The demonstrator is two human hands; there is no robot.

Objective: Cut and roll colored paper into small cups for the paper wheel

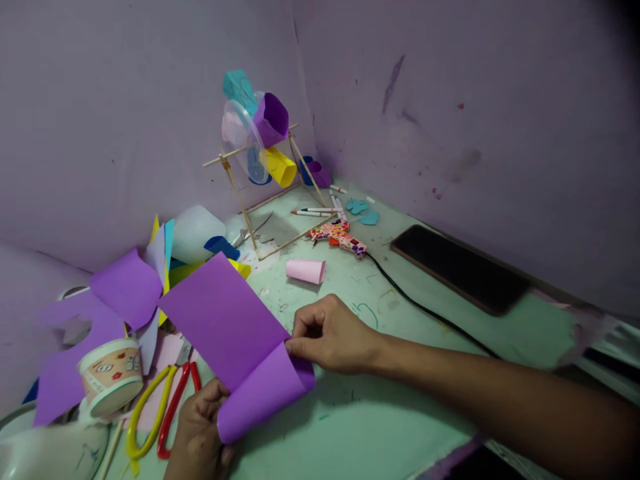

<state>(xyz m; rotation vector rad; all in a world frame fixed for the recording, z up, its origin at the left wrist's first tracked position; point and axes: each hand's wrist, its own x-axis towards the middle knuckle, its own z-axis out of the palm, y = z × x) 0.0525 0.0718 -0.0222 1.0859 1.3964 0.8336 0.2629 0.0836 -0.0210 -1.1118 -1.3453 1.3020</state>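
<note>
A purple paper sheet (227,320) is held above the table, its near end curled into a loose roll. My right hand (327,337) pinches the roll's right edge between thumb and fingers. At the roll's left end, my left hand (203,427) grips the paper, some of its fingers hidden. Red and yellow handled scissors (183,383) lie just left of my left hand. Beyond my right hand, a small pink paper tube (305,271) rests on its side on the table.
A stick frame (243,200) carries a clear disc with coloured paper cups at the back. A patterned glue gun (340,237) and a dark phone (460,269) lie to the right. Purple scraps (127,287) and a paper cup (111,377) crowd the left.
</note>
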